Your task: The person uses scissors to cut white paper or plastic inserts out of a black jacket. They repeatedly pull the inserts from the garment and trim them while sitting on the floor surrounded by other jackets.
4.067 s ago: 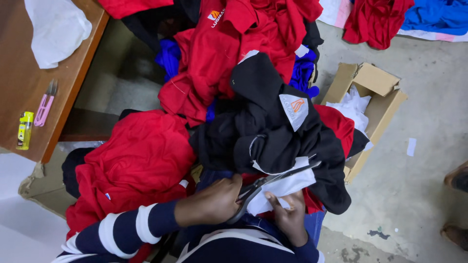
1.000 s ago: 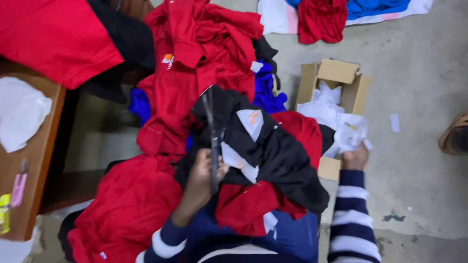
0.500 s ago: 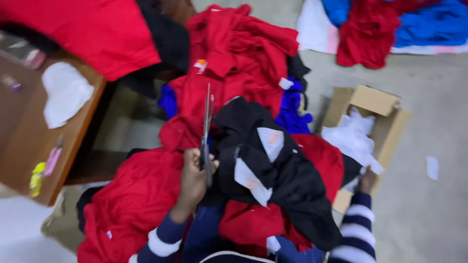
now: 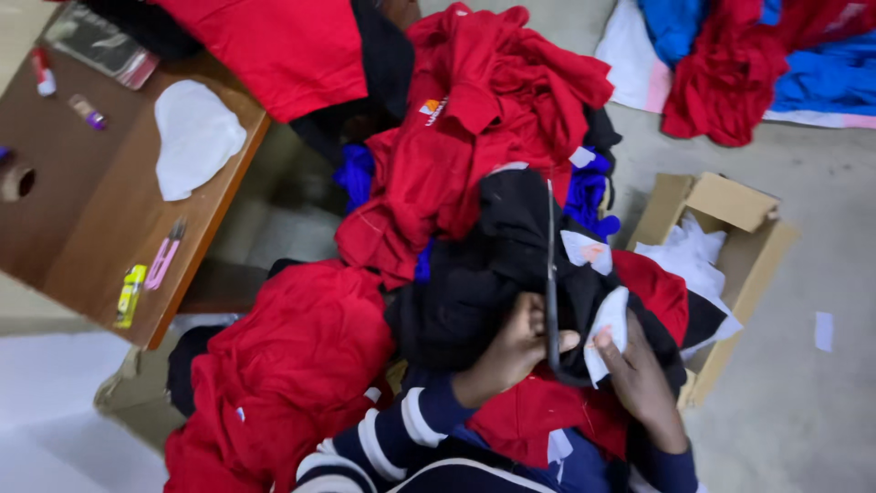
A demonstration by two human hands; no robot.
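Left hand (image 4: 511, 351) gripping upright scissors (image 4: 551, 274), right hand (image 4: 634, 370) seemingly pinching a white label (image 4: 610, 329) on black garment (image 4: 493, 274)

Heaped red garments (image 4: 474, 137) and a black garment (image 4: 484, 274) fill the frame's centre, blocking passage; a cardboard box (image 4: 730, 219) crowds the right and a wooden table (image 4: 100, 228) the left, while bare concrete floor (image 4: 812, 402) at lower right is open

Upright dark scissors (image 4: 551, 274) beside white patch (image 4: 609, 329) on black garment (image 4: 484, 283).
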